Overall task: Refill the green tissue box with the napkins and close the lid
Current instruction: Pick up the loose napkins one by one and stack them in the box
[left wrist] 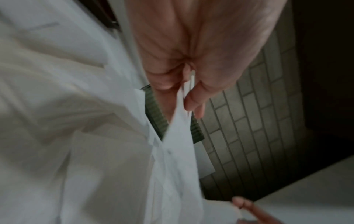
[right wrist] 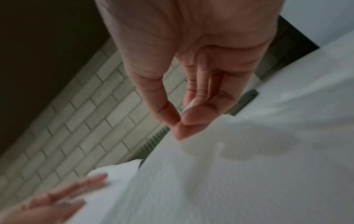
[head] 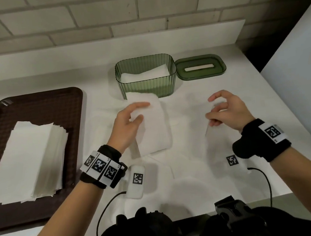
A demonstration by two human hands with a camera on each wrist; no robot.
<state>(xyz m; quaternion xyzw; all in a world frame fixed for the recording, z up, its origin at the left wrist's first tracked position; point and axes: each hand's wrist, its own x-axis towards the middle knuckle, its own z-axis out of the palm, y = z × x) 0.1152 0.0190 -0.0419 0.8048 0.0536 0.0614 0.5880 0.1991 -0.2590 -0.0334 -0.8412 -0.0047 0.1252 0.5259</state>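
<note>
The green ribbed tissue box (head: 147, 89) stands open at the back of the white counter, with white napkins (head: 146, 73) inside. Its green slotted lid (head: 201, 73) lies flat just right of it. My left hand (head: 143, 111) pinches a folded white napkin (head: 152, 133) between thumb and fingers, just in front of the box; the left wrist view shows the same pinch by the left hand (left wrist: 184, 97). My right hand (head: 209, 108), further right, has curled fingers. In the right wrist view the right hand (right wrist: 180, 119) pinches the edge of a napkin sheet (right wrist: 229, 174). That sheet's outline is lost against the counter.
A dark brown tray (head: 79, 106) at the left holds a tall stack of white napkins (head: 31, 158). A brick wall (head: 103, 14) runs behind the counter. The counter (head: 244, 98) ends at the right beside a pale panel (head: 298, 66). Cables hang at the front edge.
</note>
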